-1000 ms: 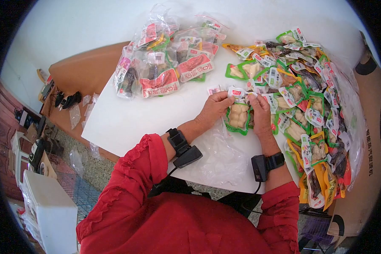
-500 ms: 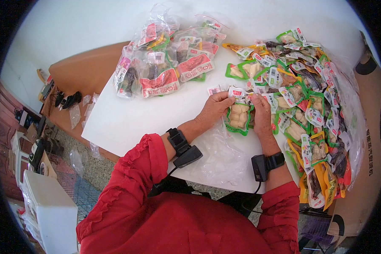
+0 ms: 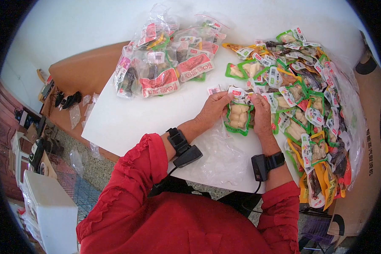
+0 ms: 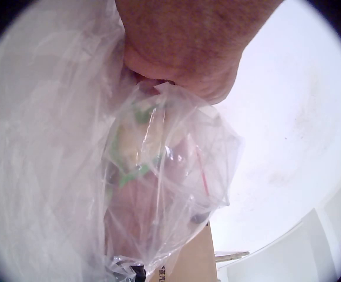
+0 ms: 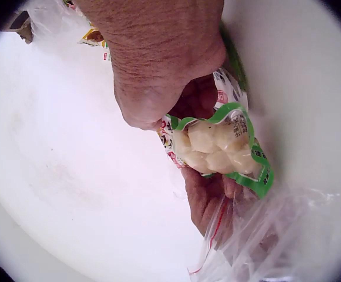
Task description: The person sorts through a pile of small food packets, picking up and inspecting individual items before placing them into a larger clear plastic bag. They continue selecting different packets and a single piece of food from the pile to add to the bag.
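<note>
Both hands hold up a clear-fronted food packet (image 3: 238,116) with a green border, a white printed top and pale rounded pieces inside. My left hand (image 3: 213,108) grips its upper left side. On the upper right side, my right hand (image 3: 262,116) pinches the printed top. In the right wrist view the pale pieces (image 5: 214,147) face the camera between the two hands. A clear zip bag (image 5: 264,235) with a red seal line hangs by the left hand. Through that bag (image 4: 176,176), the left wrist view shows the packet's green edge.
A large heap of sealed food packets (image 3: 296,93) covers the white table's (image 3: 118,122) right side. Filled clear bags (image 3: 161,72) stand at the back left. Crumpled clear plastic (image 3: 218,158) lies at the front edge. A cardboard box (image 3: 368,139) stands at the right.
The left thumb has drawn back slightly from the packet's printed top, showing more of its red label. The packet and the right hand stay in nearly the same place.
</note>
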